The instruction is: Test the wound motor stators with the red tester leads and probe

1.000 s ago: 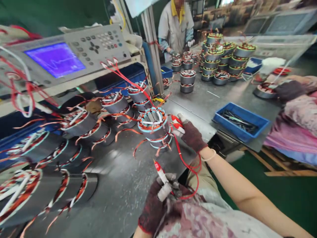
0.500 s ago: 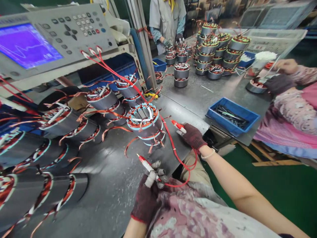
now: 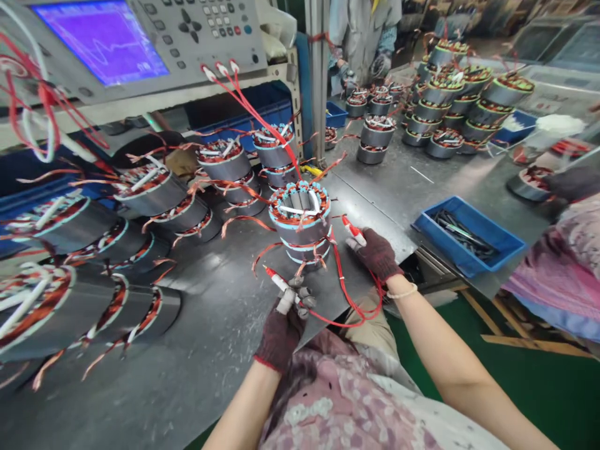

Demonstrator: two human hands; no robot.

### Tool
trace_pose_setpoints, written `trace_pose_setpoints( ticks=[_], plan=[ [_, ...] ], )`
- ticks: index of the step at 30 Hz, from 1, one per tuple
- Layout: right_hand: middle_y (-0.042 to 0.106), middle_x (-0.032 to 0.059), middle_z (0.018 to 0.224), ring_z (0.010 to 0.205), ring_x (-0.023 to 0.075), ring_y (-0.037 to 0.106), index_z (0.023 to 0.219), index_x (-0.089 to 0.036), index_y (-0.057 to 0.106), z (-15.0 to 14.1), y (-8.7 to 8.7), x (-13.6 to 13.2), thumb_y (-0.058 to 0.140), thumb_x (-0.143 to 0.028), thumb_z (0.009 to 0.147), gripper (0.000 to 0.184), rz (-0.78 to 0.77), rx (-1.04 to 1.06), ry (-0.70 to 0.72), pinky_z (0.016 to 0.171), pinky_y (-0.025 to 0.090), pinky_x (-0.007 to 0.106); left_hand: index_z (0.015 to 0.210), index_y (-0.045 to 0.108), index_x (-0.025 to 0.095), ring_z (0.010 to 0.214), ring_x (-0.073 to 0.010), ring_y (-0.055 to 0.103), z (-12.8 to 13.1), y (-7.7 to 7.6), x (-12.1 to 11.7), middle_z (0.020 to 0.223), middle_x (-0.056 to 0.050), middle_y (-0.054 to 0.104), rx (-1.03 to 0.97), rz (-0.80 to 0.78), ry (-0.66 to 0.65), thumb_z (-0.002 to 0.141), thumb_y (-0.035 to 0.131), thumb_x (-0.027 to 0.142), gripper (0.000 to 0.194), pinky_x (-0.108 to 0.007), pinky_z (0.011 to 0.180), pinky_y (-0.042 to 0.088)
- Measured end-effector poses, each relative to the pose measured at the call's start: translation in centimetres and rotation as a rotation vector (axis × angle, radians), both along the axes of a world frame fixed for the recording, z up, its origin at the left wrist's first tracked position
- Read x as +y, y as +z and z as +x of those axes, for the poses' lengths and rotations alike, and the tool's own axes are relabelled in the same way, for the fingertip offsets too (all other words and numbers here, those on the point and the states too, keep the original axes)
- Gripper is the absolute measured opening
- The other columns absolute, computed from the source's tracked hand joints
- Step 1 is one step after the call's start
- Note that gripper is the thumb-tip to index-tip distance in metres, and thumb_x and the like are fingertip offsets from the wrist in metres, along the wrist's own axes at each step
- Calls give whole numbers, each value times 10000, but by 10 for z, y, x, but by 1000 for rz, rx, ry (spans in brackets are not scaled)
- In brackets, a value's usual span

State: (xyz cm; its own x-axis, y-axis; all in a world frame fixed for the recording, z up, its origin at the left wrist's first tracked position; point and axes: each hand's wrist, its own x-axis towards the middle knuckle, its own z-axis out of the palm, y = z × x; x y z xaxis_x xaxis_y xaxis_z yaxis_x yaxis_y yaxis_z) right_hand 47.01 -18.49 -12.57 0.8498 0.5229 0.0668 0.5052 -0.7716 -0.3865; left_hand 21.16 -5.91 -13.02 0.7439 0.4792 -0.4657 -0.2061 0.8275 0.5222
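My left hand (image 3: 285,315), in a dark red glove with grey fingertips, is closed around a red-and-white test probe (image 3: 276,278). Its pointed tip is just in front of a stack of motor stators (image 3: 302,234) with copper windings and blue-edged slots. To the right of that stack, my right hand (image 3: 375,253), gloved alike, grips a second red-and-white test probe (image 3: 354,230). That probe points up and left, close to a copper lead end; contact cannot be made out. Red cables (image 3: 344,284) loop between the probes and beside the stack.
A tester with a purple screen (image 3: 100,40) stands on a shelf at left, red leads plugged in. More stators (image 3: 135,240) lie stacked at left, others (image 3: 440,106) at back. A blue bin (image 3: 469,234) holds dark strips. Two other people work at the far side and right.
The view has shifted, so the bench things sit farther right in the picture. My left hand has moved forward with its probe, closer to the stator stack. Both hands keep their probes.
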Motion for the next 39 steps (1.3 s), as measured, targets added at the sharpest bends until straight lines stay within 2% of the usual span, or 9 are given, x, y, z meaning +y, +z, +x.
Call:
trace_pose_setpoints(
  ticks=[4, 7, 10, 14, 18, 23, 26, 31, 39],
  plan=[
    [764, 151, 1296, 1170, 344, 738, 1442, -192, 649, -4, 3, -9, 649, -598, 997, 603, 0, 51, 35, 936, 581, 428, 1071, 724, 126, 672, -136, 725, 3, 1, -1, 853, -54, 739, -28, -44, 54, 841, 897, 243, 311, -154, 500, 519],
    [746, 189, 1278, 1189, 382, 718, 1501, -162, 603, -24, -2, -33, 597, -589, 1027, 638, 60, -95, 87, 948, 595, 491, 1093, 718, 114, 657, -151, 730, 1, -1, -1, 842, -65, 737, -34, -64, 92, 838, 898, 239, 336, -165, 480, 514],
    [737, 185, 1259, 1110, 342, 744, 1508, -183, 589, -60, -2, -52, 559, -486, 1073, 531, 251, -244, 233, 897, 630, 471, 1090, 719, 108, 641, -142, 716, -1, -1, 1, 824, -62, 728, -47, -82, 105, 831, 900, 230, 340, -157, 467, 495],
    [713, 118, 1345, 1173, 261, 731, 1503, -276, 558, -108, 10, -48, 626, -270, 1060, 449, 465, -275, 527, 966, 640, 410, 1040, 726, 111, 598, -88, 657, -5, 11, 10, 790, -32, 691, -65, -92, 84, 849, 881, 246, 281, -113, 434, 433],
    [681, 130, 1398, 1223, 286, 708, 1394, -277, 658, -126, 21, -34, 625, -130, 1002, 421, 380, -401, 670, 950, 634, 426, 1046, 730, 102, 510, -46, 567, -14, 27, 19, 739, -1, 656, -63, -93, 76, 832, 896, 271, 319, -97, 382, 370],
    [654, 171, 1465, 1291, 323, 674, 1404, -234, 681, -129, 16, -22, 583, -27, 960, 500, 225, -547, 720, 1008, 588, 479, 1050, 723, 107, 446, -18, 486, -18, 39, 29, 683, 32, 641, -36, -59, 91, 809, 913, 285, 354, -91, 360, 323],
    [640, 174, 1501, 1395, 324, 608, 1461, -173, 627, -132, 10, -12, 543, 4, 969, 530, 268, -652, 754, 1098, 539, 496, 1032, 726, 96, 426, -26, 480, -16, 42, 33, 649, 39, 631, -23, -20, 68, 734, 970, 336, 455, -111, 353, 329],
    [647, 179, 1489, 1369, 339, 618, 1451, -157, 631, -136, 5, -2, 515, -4, 995, 495, 326, -695, 717, 1078, 531, 520, 1032, 742, 80, 422, -37, 482, -17, 48, 32, 626, 26, 634, -28, 63, 21, 627, 1030, 447, 618, -123, 322, 267],
    [661, 164, 1484, 1389, 329, 613, 1440, -163, 642, -133, 2, -3, 477, 4, 990, 507, 312, -715, 717, 1083, 537, 526, 1042, 745, 127, 412, -33, 413, -21, 42, 32, 612, 40, 588, -88, 192, -65, 728, 947, 531, 550, -144, 326, 211]
  ],
)
